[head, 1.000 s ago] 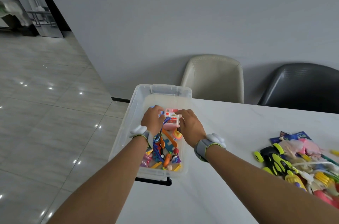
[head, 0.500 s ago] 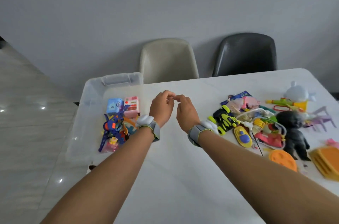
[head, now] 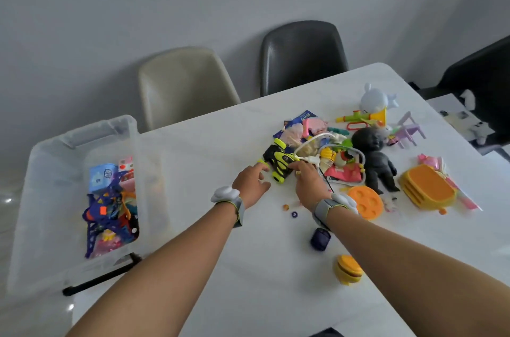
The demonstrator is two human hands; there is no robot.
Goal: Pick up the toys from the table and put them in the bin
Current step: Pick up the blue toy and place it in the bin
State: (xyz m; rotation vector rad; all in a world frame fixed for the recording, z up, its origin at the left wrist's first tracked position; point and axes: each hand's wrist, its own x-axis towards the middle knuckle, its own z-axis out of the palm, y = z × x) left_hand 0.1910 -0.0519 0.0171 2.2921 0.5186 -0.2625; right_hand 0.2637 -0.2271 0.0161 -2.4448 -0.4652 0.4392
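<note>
I see both hands at the black-and-yellow toy car [head: 278, 161] on the tabletop [head: 220, 143]. Left hand [head: 252, 185] spread loose beside it; right hand [head: 309, 185] touching it, grip unclear. Bin [head: 49, 171] sits far left.

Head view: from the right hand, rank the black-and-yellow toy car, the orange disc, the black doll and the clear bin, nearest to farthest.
From the right hand:
1. Black-and-yellow toy car, at the fingertips, just to the left.
2. Orange disc, to the right beside the wrist.
3. Black doll, farther right, lying in the pile.
4. Clear bin, far left at the table's end.
</note>
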